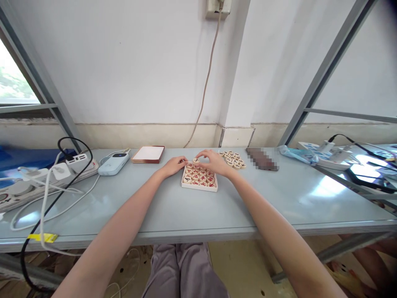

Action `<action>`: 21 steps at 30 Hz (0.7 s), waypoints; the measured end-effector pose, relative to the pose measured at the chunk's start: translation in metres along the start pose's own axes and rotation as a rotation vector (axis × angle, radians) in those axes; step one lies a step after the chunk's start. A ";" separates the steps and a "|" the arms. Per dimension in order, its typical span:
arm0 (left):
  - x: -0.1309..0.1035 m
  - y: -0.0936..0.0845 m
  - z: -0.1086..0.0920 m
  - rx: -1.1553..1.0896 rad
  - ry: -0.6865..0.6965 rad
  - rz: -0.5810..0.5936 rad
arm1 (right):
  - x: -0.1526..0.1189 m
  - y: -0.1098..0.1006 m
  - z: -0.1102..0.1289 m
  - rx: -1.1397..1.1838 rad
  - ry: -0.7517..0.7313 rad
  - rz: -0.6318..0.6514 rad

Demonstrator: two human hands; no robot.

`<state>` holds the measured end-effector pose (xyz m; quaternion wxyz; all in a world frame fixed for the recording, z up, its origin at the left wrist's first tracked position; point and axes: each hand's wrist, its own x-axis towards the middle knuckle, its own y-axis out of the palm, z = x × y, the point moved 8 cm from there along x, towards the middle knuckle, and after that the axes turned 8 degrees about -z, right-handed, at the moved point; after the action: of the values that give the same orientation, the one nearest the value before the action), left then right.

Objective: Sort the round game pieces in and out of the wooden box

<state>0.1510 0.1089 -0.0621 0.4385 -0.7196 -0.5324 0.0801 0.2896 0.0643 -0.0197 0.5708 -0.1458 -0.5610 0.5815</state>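
Pinching 1 piece (195, 160) above the box (199, 188) — right hand (216, 162); left hand (174, 166) by its corner, grip unclear

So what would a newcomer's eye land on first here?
Probably the white tray of red-marked round pieces at mid-table, with the right hand holding a piece above its far side and the left hand at its far left corner. Next, the loose pile of pieces to its right, then the cable-tangled power strip at far left.
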 end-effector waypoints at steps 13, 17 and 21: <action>-0.002 0.001 0.002 -0.026 -0.029 0.008 | -0.014 -0.031 -0.087 -0.622 0.252 -0.252; -0.002 0.000 0.000 -0.021 -0.029 0.009 | -0.006 -0.028 -0.063 -0.389 0.158 -0.235; -0.001 0.000 0.000 -0.006 -0.007 0.002 | -0.003 -0.005 -0.013 0.124 -0.018 0.082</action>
<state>0.1507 0.1079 -0.0628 0.4344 -0.7211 -0.5336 0.0814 0.3038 0.0663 -0.0212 0.5493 -0.1281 -0.5226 0.6394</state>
